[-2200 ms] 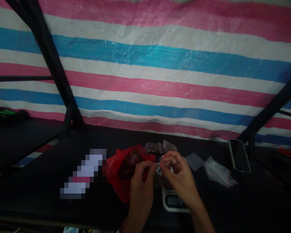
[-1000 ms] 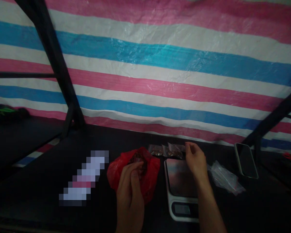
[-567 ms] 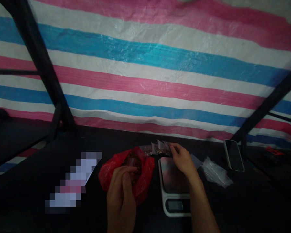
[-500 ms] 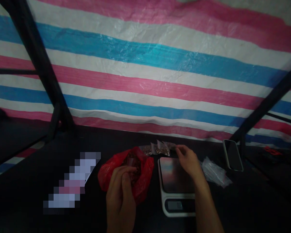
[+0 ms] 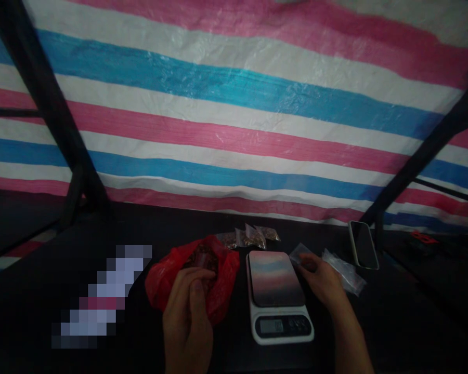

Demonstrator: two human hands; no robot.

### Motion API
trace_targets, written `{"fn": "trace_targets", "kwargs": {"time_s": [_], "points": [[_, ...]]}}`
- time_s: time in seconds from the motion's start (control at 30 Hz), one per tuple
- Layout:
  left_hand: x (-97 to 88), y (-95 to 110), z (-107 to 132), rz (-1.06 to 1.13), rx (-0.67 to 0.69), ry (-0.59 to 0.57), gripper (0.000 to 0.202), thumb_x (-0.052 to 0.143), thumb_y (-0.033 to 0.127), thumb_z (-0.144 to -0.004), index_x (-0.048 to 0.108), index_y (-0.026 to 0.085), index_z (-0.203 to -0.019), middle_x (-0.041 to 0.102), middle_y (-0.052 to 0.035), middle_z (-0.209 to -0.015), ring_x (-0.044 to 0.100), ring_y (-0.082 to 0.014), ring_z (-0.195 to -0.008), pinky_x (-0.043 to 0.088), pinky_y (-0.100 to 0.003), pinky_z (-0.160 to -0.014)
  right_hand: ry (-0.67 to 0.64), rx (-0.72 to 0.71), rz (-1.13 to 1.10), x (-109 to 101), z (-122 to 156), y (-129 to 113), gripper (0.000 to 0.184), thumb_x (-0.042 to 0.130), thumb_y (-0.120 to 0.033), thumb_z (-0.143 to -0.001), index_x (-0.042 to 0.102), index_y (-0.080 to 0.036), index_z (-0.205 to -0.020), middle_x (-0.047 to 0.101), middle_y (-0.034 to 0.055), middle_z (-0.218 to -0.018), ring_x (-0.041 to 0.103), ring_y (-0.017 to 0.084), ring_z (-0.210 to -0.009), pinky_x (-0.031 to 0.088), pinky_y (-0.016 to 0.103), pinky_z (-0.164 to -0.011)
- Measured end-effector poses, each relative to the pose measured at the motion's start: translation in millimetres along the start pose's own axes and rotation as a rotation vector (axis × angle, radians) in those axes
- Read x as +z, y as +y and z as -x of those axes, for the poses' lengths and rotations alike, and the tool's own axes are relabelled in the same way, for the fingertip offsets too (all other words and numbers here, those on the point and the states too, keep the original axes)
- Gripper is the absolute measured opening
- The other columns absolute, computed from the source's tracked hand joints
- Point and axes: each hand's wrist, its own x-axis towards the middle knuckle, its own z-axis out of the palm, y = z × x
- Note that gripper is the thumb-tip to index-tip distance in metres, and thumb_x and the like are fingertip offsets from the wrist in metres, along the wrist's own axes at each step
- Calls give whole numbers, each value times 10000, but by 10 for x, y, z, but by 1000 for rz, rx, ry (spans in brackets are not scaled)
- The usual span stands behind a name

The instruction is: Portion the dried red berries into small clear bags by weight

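- While left hand [image 5: 187, 317] curls over red bag [image 5: 161, 278], grip hidden, right hand [image 5: 323, 278] is at clear bag [image 5: 297, 253]; too dim to tell if pinched.
- Best: pinch one edge, clear of scale [image 5: 276, 283].

A black table [image 5: 159, 218] carries 1 red bag [image 5: 159, 283] left of 1 white scale [image 5: 278, 285], with small filled packets [image 5: 254, 239] behind them. Clear bags [image 5: 347, 271] lie right of the scale, 1 phone [image 5: 364, 246] beyond these, 1 pixelated pale item [image 5: 107, 291] far left.
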Motion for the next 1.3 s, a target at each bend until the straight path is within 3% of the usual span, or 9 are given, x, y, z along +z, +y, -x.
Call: {"fn": "trace_targets", "kwargs": {"time_s": [0.13,0.27,0.4,0.47,0.57,0.7,0.93,1.17,1.3], "points": [[24,-23,12,-45,100,-22,300,396,170,-1087,666,249,-984,669,10,-924,664,-132,-831,540,-219,-747,71,-8,-59,-94,1,-66,227,694,-374,-770,783,-235,-926,843,104,-916,788,379,-990,545,529,-958],[120,62,123,-161,301,-86,165,518,201,-1048,654,241,-1133,680,-36,-1087,682,-166,-1023,567,-260,-888,71,-152,-472,-153,203,-453,385,762,-471,-769,740,-208,-1049,820,90,-890,774,297,-895,587,408,-839],[286,171,308,-366,402,-133,663,670,402,-988,444,128,-1547,596,-174,-1457,544,-295,-1380,518,-410,-1101,-365,-398,-667,-146,648,-1038,271,811,-390,-813,742,-225,-1016,779,20,-821,743,202,-826,573,300,-797],[327,166,355,-371,374,-82,662,630,332,-1013,376,132,-1591,591,-178,-1475,518,-294,-1418,503,-429,-1119,-594,-431,-633,-133,866,-1252,200,775,-297,-846,746,-241,-1035,773,-2,-847,740,172,-827,569,265,-785],[286,105,325,-318,331,-43,575,615,270,-1016,424,188,-1553,651,-145,-1403,549,-283,-1392,512,-434,-1104,-739,-445,-554,-115,1067,-1402,64,697,-210,-880,706,-256,-924,754,-24,-863,730,151,-846,565,243,-807],[131,60,205,-299,402,-85,436,651,229,-982,565,227,-1410,732,-103,-1300,638,-274,-1299,512,-421,-1088,-659,-490,-473,-105,1115,-1415,77,657,-214,-885,648,-259,-823,728,-17,-893,705,160,-864,559,250,-816],[-86,70,91,-318,473,-137,342,674,283,-987,624,206,-1316,801,-81,-1114,741,-255,-1068,551,-412,-1015,-493,-536,-340,-57,1149,-1520,158,577,-225,-861,674,-266,-978,646,-36,-773,631,152,-703,486,232,-628],[-243,13,142,-130,366,-162,443,707,293,-966,593,220,-1387,798,-106,-1199,755,-255,-1119,641,-366,-945,-468,-642,-369,-105,1320,-1742,191,607,-191,-815,693,-271,-965,694,-27,-817,667,159,-755,518,233,-687],[-353,-25,213,40,163,-137,393,703,304,-960,659,250,-1347,807,-98,-1190,796,-251,-1042,671,-355,-865,-558,-591,-494,54,1284,-1827,161,601,-379,-954,695,-254,-996,697,-1,-813,665,178,-738,536,253,-679]]}}
